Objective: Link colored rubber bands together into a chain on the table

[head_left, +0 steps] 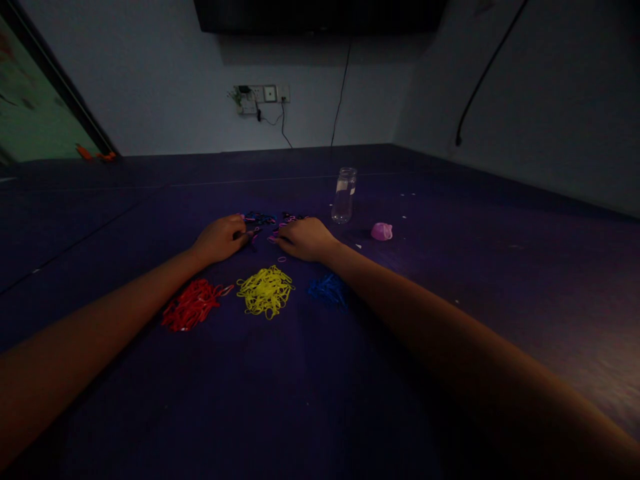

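My left hand [223, 238] is curled, its fingertips at the left side of a mixed group of dark, blue and pink rubber bands [262, 218]. What lies between its fingers is too dark to make out. Opposite it, my right hand [306, 239] is bent down with its fingers closed at some pink rubber bands [273, 238]; its fingertips are partly hidden. Nearer to me lie a red pile of rubber bands [193, 305], a yellow pile of rubber bands [267, 291] and a blue pile of rubber bands [327, 290]. One loose pink band [282, 259] lies above the yellow pile.
A clear glass jar [343, 197] stands upright beyond my right hand. To its right sits a small pink object [382, 231]. White scraps are scattered over the dark blue surface [280, 387]. Sockets with cables [270, 93] are on the wall behind, under a black screen [320, 17].
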Available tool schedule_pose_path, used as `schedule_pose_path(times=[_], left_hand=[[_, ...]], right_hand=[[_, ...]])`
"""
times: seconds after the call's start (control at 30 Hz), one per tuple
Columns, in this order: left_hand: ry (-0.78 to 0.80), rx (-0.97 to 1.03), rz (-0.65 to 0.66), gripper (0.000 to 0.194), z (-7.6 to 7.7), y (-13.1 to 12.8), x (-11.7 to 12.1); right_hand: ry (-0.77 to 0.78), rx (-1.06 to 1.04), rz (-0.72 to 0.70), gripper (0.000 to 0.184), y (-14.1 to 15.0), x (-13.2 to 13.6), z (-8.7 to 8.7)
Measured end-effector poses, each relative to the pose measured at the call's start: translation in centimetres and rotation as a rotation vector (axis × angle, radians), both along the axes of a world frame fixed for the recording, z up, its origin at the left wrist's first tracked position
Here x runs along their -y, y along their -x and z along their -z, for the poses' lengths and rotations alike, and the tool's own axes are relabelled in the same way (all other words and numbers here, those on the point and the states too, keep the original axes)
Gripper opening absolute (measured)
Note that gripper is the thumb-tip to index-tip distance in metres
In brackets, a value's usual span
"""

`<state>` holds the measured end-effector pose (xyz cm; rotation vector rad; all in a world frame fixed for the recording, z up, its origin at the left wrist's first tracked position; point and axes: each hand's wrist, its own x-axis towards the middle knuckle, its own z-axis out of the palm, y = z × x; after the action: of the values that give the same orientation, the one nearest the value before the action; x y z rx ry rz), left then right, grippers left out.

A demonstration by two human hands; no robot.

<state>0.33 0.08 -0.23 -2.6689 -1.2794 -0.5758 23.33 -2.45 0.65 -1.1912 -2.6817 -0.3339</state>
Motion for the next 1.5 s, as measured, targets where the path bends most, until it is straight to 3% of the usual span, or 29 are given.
schedule_pose_path(times=[0.47,1.5], left_hand=[[-0.015,0.004,0.036,0.03,0.32,0.29,-0.41],[0.0,-0.039,-0.029,0.028,0.03,0.17,-0.33]], right_hand=[[0.0,-0.001,0.0,0.039,0.01,0.08,-0.09],[0.009,-0.034,-0.009,0.043,-0.08,-0.18,0.29]])
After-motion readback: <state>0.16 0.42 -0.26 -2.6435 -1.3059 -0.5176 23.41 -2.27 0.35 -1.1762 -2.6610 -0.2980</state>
